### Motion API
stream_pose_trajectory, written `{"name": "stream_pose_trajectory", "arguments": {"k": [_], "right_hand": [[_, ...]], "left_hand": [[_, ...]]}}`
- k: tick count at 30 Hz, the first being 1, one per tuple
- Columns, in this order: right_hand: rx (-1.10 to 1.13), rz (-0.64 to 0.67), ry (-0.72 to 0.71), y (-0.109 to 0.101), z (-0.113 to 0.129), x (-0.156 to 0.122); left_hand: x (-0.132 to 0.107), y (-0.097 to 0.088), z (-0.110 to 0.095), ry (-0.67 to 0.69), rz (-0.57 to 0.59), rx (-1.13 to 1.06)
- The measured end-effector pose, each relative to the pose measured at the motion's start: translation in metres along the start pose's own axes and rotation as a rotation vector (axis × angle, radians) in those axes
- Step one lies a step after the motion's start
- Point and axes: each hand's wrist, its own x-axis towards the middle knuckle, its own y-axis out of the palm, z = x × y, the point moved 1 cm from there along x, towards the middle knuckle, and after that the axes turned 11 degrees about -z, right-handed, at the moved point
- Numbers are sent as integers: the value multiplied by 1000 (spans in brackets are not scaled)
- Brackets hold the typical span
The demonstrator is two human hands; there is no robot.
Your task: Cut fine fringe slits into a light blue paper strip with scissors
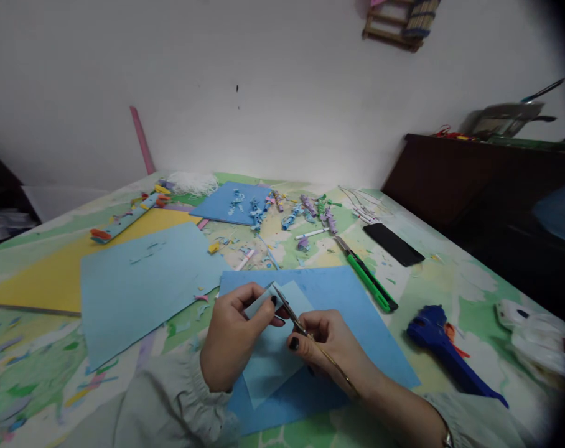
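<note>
Between thumb and fingers, my left hand [238,330] pinches a small piece of light blue paper [258,303]. My right hand [331,348] grips a pair of scissors [289,310], its blades pointing up and left against the edge of that piece. Below both hands lies a larger light blue sheet [268,367], partly covered by them. It rests on a darker blue foam sheet [357,298]. How far apart the blades stand is too blurred to tell.
A green utility knife [369,280] and a black phone [393,244] lie to the right, with a blue glue gun [450,351] nearer. Light blue [142,286] and yellow sheets [40,280] spread left. Curled paper bits [292,218] and scraps litter the back.
</note>
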Motion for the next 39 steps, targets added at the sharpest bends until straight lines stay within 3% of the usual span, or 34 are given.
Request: {"name": "stream_pose_trajectory", "arguments": {"k": [26, 39], "right_hand": [[-19, -49, 31, -1, 0, 0], [3, -13, -9, -1, -3, 1]], "left_hand": [[0, 0, 0, 4, 15, -19], [1, 1, 4, 4, 45, -1]]}}
